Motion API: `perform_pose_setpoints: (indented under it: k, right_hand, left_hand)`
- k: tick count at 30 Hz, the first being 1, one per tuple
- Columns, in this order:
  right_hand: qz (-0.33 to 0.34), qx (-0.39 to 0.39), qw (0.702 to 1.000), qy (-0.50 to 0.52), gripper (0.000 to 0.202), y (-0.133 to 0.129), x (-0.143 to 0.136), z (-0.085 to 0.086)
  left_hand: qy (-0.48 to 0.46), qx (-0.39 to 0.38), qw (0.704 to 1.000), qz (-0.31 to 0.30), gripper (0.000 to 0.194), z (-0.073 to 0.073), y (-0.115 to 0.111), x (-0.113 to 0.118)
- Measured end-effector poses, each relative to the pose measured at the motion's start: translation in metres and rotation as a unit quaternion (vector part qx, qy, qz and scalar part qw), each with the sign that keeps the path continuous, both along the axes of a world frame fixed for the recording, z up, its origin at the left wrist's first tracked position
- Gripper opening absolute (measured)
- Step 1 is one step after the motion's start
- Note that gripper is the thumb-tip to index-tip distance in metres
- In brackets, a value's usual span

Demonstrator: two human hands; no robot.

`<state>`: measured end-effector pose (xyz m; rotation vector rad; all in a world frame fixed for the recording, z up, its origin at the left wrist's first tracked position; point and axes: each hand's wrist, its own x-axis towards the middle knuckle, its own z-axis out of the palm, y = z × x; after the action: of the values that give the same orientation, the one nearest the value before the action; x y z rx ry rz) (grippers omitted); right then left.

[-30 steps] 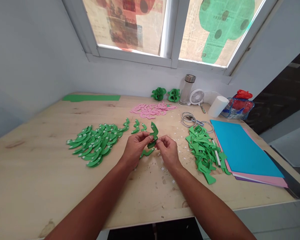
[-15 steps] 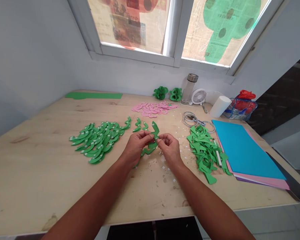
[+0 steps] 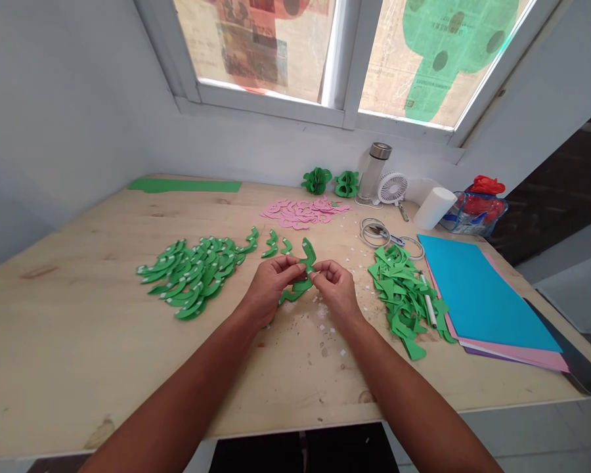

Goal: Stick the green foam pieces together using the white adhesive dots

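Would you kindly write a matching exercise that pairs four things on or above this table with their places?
Things
1. White fan
2. Bent green piece
3. Blue sheet
4. White pen

Places
A. Among the loose green scraps
B. Between the fingers of the left hand and right hand
C. Beside the capped bottle
D. Overlying the pink sheets

Pairs: 1-C, 2-B, 3-D, 4-A.
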<state>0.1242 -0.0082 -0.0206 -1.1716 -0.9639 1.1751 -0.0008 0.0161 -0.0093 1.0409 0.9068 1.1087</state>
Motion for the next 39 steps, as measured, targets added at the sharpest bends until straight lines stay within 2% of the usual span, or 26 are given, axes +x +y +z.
perform_pose_setpoints:
  k: [21,27,39]
  right_hand:
    - [-0.014,-0.017,1.000,-0.008,0.020,0.0012,0.0000,-0.0024]
    - [0.003,-0.009,1.000,0.007,0.023,-0.0006,-0.0005,0.0008]
    - [-0.004,-0.005,0.997,0.073,0.022,0.0005,-0.0007,-0.0010]
  left_hand:
    - [0.016,0.010,1.000,0.007,0.020,-0.0018,-0.0004,0.0024]
    - [0.018,0.014,1.000,0.012,0.024,0.0003,0.0008,0.0013]
    - [0.035,0.027,0.999,0.011,0.023,0.0003,0.0001,0.0003]
